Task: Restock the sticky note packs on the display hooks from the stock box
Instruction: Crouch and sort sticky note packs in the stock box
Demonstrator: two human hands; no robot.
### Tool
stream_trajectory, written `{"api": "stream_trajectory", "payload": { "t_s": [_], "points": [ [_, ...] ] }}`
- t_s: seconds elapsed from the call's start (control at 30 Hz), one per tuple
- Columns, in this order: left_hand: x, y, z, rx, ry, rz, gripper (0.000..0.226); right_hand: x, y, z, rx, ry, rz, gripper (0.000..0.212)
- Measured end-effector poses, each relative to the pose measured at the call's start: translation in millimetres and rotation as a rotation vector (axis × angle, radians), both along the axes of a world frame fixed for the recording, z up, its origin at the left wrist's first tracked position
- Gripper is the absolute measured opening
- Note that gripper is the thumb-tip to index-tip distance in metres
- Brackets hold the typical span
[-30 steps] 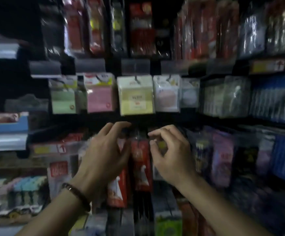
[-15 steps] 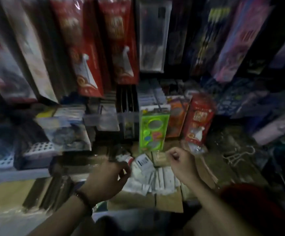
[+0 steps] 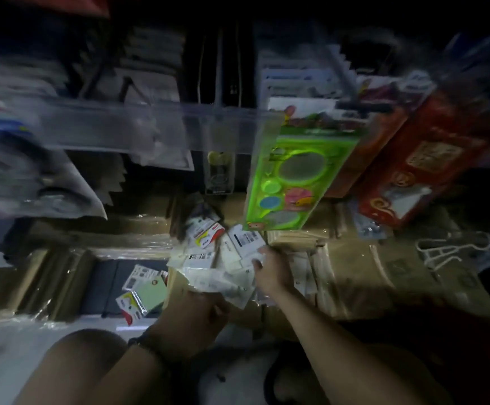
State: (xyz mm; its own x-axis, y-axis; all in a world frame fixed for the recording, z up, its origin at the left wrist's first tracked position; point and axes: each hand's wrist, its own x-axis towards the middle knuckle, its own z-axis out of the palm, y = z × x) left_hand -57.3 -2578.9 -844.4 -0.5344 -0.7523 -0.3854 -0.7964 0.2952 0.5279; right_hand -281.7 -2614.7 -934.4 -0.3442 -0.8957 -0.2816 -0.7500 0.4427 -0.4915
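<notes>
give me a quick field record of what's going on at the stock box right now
view: looking down, dim and blurred
pile: sticky note packs heaped on cardboard
right hand: fingertips on a white pack at the pile's right side, grip unclear
left hand: curled at the pile's near edge, grip unclear
stray: green pack lying left of the pile
above: green stencil set hanging

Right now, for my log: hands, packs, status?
Right hand on white plastic-wrapped sticky note packs, left hand curled at their edge; grips unclear. Green stencil card overhangs.
</notes>
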Motion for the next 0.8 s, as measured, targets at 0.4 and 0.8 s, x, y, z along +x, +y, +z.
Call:
{"api": "stream_trajectory", "payload": {
  "t_s": [0.4, 0.8],
  "points": [
    [-4, -19, -19, -0.093, -0.100, 0.026, 0.032, 13, -66, -38, 0.188, 0.197, -0.073, 0.052],
    [8, -27, -24, 0.093, 0.005, 0.137, 0.023, 16, -72, -11, 0.210, -0.288, -0.352, 0.055]
  ]
}}
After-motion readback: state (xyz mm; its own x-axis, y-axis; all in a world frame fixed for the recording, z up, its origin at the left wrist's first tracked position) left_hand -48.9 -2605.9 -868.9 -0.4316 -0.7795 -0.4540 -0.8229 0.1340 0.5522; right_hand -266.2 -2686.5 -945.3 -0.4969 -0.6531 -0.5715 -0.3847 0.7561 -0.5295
